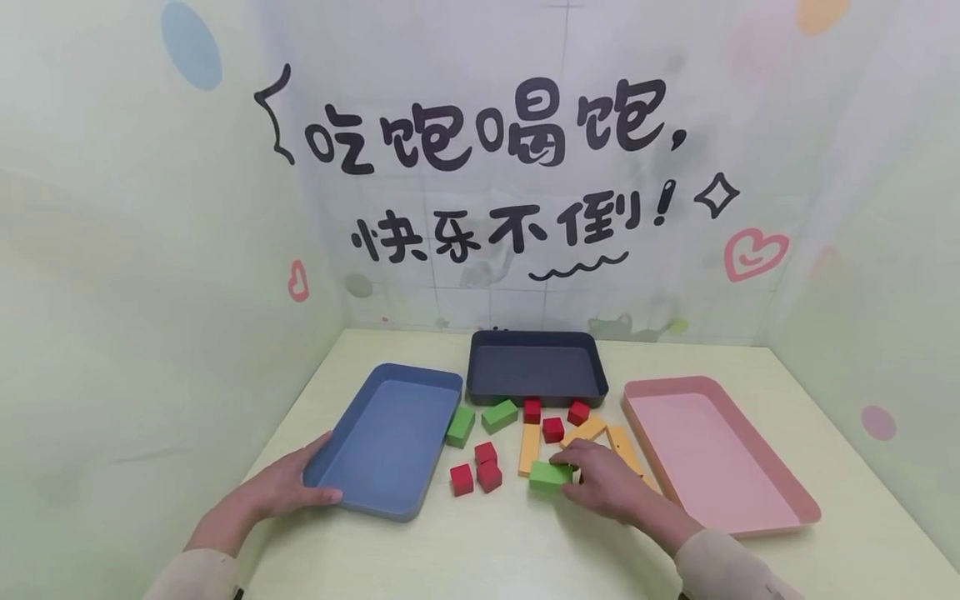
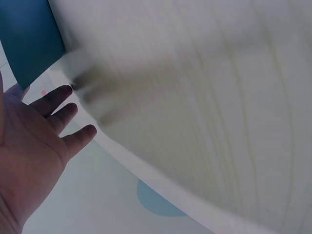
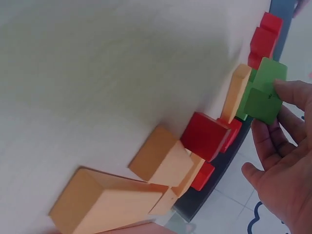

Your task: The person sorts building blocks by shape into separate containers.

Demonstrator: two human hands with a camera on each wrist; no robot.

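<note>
My right hand [image 1: 603, 483] pinches a green rectangular block [image 1: 551, 476] between thumb and fingertips, over the near middle of the table. The same green block [image 3: 267, 85] shows in the right wrist view, up at the fingertips. At the near left corner of the blue tray [image 1: 393, 433], my left hand [image 1: 281, 487] rests with its thumb by the near wall and its fingers along the left side. The left wrist view shows that hand's outer fingers [image 2: 63, 117] straight and spread beside the tray. Two more green blocks [image 1: 499, 417] lie right of the blue tray.
Three red cubes [image 1: 462, 480] are grouped left of the right hand. Three others [image 1: 553, 430] lie before a dark navy tray [image 1: 536, 371] at the back. Several yellow blocks [image 1: 529, 450] lie around the right hand. A pink tray [image 1: 720, 450] stands at the right.
</note>
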